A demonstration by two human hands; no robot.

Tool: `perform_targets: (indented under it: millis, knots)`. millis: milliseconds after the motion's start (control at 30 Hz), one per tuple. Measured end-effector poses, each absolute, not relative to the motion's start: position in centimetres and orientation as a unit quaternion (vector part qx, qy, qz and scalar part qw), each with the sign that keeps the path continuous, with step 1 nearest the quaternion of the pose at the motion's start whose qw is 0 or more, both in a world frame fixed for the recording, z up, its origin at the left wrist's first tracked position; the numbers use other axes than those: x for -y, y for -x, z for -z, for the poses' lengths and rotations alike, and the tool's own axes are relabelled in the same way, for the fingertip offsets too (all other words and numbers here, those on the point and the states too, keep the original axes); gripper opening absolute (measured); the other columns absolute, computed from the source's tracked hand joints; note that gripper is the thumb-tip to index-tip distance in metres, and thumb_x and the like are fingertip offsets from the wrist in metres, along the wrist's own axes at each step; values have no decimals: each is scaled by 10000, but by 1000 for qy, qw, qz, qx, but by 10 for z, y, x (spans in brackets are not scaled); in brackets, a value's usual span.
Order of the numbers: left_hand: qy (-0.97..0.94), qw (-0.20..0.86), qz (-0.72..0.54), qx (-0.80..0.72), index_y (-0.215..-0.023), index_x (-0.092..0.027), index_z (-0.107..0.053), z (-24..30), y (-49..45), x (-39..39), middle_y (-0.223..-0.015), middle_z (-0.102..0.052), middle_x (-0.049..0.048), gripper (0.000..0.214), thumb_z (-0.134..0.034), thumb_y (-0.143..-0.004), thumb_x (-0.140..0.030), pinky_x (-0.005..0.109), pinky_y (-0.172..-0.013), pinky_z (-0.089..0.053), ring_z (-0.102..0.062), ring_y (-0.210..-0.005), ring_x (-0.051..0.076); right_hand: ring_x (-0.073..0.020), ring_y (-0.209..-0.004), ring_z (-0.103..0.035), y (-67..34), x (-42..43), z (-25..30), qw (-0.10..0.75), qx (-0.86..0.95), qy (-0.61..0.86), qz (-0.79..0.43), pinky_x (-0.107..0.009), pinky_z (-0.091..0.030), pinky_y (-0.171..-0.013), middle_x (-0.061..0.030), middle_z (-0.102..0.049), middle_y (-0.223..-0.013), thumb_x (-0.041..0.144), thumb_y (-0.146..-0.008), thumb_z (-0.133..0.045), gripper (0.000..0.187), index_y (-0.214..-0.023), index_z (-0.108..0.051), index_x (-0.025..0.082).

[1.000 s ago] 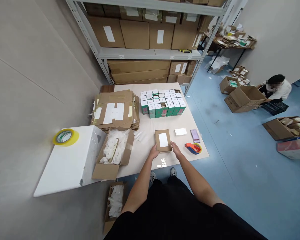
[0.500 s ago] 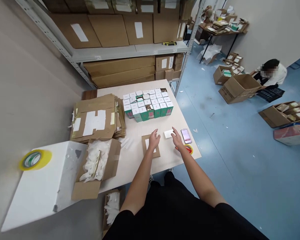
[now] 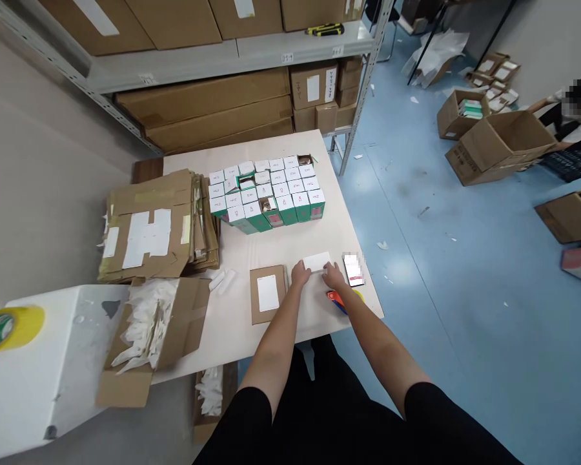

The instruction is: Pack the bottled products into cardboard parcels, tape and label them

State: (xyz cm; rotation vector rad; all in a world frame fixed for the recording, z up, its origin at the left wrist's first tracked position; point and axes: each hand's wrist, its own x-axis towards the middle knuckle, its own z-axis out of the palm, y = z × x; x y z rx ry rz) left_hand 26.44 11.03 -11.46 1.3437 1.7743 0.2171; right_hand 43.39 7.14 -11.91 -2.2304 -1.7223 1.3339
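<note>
A small flat white rectangular item [image 3: 316, 261], perhaps a box or a stack of labels, lies on the table in front of me. My left hand [image 3: 301, 275] pinches its near left corner. At its near right corner, the fingers of my right hand [image 3: 334, 276] close on the edge. Left of my left hand rests a flat cardboard parcel [image 3: 254, 296] with a white label [image 3: 268, 293] on top. Beside my right wrist lies a red and blue tape dispenser [image 3: 336, 299] with yellow tape, partly hidden by my forearm. A lit phone [image 3: 353, 268] sits right of my right hand.
Several green-and-white boxes [image 3: 256, 218] stand in rows at the back. Flattened cardboard [image 3: 148, 187] is stacked left, near an open carton [image 3: 184, 329] of white paper. Shelving [image 3: 198, 68] rises behind the table. A person [image 3: 578, 110] is by cartons at right.
Both hands have come down and inward onto the white item, from hovering apart with fingers spread. The cardboard parcel is now uncovered by my left hand. The view has tilted down and shifted.
</note>
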Motion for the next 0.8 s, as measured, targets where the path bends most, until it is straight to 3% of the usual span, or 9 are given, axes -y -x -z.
perform_targets:
  millis: [133,300,467,600,700,800]
  knots:
    - [-514,427,-76,-741,-1184,-205,-655,119,-272,-107,-1160,-758,104,296,-698,-902,-285,288,-844,-482,-701,-1056,242,-327,-1631,-170,-427,-70,127,-23,601,687,-407,-448,-411,-1151,-147,-400,-1671,250,-994,-507,384,-1372,-548,196]
    - [-497,418,-59,-758,-1087,-198,-661,123,-275,-114,-1092,-766,97,261,-742,-894,-353,276,-826,-473,-708,-1012,232,-334,-1641,-143,-428,-72,129,-53,628,669,-393,-459,-340,-1213,-149,-320,-1724,264,-1024,-464,387,-1392,-541,171]
    - [-419,425,-92,-797,-1130,-189,-685,130,-277,-117,-1190,-768,114,354,-814,-819,-298,275,-883,-488,-713,-1094,239,-324,-1644,-142,-431,-67,129,-60,641,657,-393,-454,-341,-1211,-140,-295,-1739,257,-1024,-466,397,-1406,-531,175]
    - [-398,413,-117,-811,-1137,-193,-697,130,-279,-111,-1180,-774,104,313,-765,-836,-251,285,-891,-497,-719,-1078,232,-336,-1639,-164,-431,-65,125,-35,635,658,-403,-479,-358,-1193,-156,-452,-1643,213,-985,-517,416,-1401,-535,194]
    - [-406,405,-141,-807,-1054,-197,-723,123,-277,-105,-1144,-780,104,205,-726,-856,-247,296,-876,-495,-717,-1040,234,-331,-1625,-201,-433,-65,118,2,627,663,-409,-490,-365,-1190,-118,-605,-1491,170,-942,-546,403,-1339,-578,228]
    - [-448,390,-146,-791,-947,-210,-731,109,-271,-98,-1020,-785,96,99,-686,-867,-247,308,-832,-485,-711,-963,246,-297,-1566,-325,-438,-64,107,72,612,678,-400,-465,-375,-1206,-88,-640,-1428,149,-918,-529,397,-1292,-625,241]
